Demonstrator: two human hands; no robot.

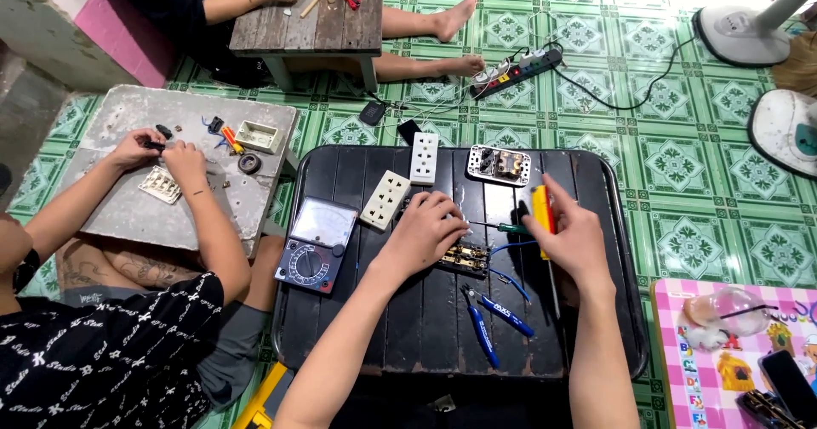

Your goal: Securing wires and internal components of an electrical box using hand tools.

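Observation:
On a black tray table [596, 225], my left hand [425, 233] presses down on a dark socket insert with brass contacts [465, 259], from which blue wires [511, 280] stick out. My right hand [572, 235] grips a yellow and red screwdriver [542, 209], its shaft pointing down. A green-handled screwdriver [509, 227] lies between my hands. Blue-handled pliers [489, 314] rest on the table just below the socket insert.
An analogue multimeter [317, 243], two white socket plates [385, 199] [424, 157] and a switch module [499, 164] lie on the table. A person at left works small parts on a grey slab [128, 216]. Another person sits at a wooden stool [315, 20]. A power strip [519, 67] and fan bases [742, 33] stand on the tiled floor.

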